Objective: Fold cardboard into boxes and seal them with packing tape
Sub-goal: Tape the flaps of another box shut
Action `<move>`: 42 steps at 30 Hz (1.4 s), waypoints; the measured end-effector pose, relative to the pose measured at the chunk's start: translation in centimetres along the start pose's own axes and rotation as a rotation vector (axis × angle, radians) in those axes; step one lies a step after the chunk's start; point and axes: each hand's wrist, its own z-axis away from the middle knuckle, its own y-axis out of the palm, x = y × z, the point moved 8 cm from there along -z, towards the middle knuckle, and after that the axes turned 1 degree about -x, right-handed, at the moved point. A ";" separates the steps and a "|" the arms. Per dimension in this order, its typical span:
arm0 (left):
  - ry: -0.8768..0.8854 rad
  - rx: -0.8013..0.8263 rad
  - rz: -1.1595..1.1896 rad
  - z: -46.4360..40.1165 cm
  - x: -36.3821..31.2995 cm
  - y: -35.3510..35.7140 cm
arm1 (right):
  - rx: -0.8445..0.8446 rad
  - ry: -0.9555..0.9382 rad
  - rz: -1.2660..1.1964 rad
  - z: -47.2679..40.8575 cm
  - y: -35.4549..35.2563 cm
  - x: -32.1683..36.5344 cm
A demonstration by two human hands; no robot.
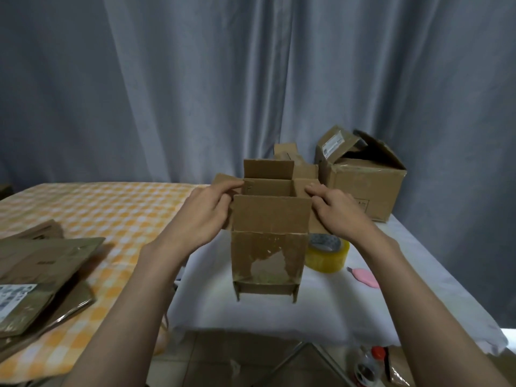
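Observation:
A small brown cardboard box (267,247) is held up above the white-covered table (251,311), its top flaps standing open. My left hand (203,210) grips the left side flap, thumb and fingers pinching it near the top edge. On the other side, my right hand (335,208) holds the right flap, fingers curled over it. A roll of yellowish clear packing tape (331,254) lies on the table just right of the box, partly hidden behind it.
A pink utility knife (364,277) lies right of the tape. Larger open cardboard boxes (363,180) stand at the back right. Flattened cardboard sheets (42,272) are stacked on the orange checked cloth at the left. A grey curtain hangs behind. A bottle (367,367) stands on the floor.

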 end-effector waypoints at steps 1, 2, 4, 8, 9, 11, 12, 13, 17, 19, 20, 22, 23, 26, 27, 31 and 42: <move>-0.052 0.018 0.094 0.3 0.3 -0.1 | 0.002 0.004 -0.028 0.1 0.1 -0.2; -0.110 0.044 0.218 0.5 0.6 -0.1 | 0.003 0.019 -0.073 0.2 0.2 -0.5; -0.152 0.082 0.345 0.7 1.0 0.0 | -0.005 0.071 -0.194 0.5 0.4 -0.9; -0.150 0.138 0.154 0.8 0.9 0.4 | 0.064 0.119 -0.332 1.0 1.0 -1.0; -0.151 0.156 0.117 0.6 0.8 0.7 | 0.104 0.099 -0.302 1.0 1.2 -0.8; -0.150 0.185 0.050 0.0 0.7 1.1 | 0.175 0.052 -0.181 1.0 1.5 -0.6; -0.151 0.198 0.025 -0.4 0.5 1.2 | 0.199 0.035 -0.136 1.0 1.6 -0.6; -0.158 0.214 -0.004 -0.9 0.4 1.4 | 0.218 0.024 -0.116 0.9 1.6 -0.6; -0.206 0.311 -0.110 -3.3 0.4 2.5 | 0.262 0.009 -0.087 0.8 1.4 -0.3; -0.242 0.364 -0.025 -4.7 0.4 2.8 | 0.260 0.009 -0.073 0.7 1.2 -0.1; -0.248 0.387 0.015 -5.4 0.2 2.9 | 0.261 0.008 -0.072 0.7 1.2 -0.1; -0.231 0.403 0.041 -6.7 -0.1 2.9 | 0.271 -0.003 -0.094 0.6 1.0 0.0; -0.223 0.409 0.042 -7.1 -0.2 3.1 | 0.277 -0.011 -0.106 0.6 1.0 0.0; -0.196 0.478 -0.044 -7.2 -0.2 4.1 | 0.275 -0.005 -0.106 0.6 0.9 -0.2; -0.191 0.493 -0.084 -7.0 0.0 4.3 | 0.270 0.007 -0.102 0.6 0.9 -0.2; -0.203 0.571 -0.112 -5.5 0.5 4.8 | 0.250 0.001 -0.134 0.9 0.7 0.1; -0.154 0.497 -0.133 -3.8 -0.1 4.5 | 0.083 0.102 -0.863 -0.5 0.3 2.9</move>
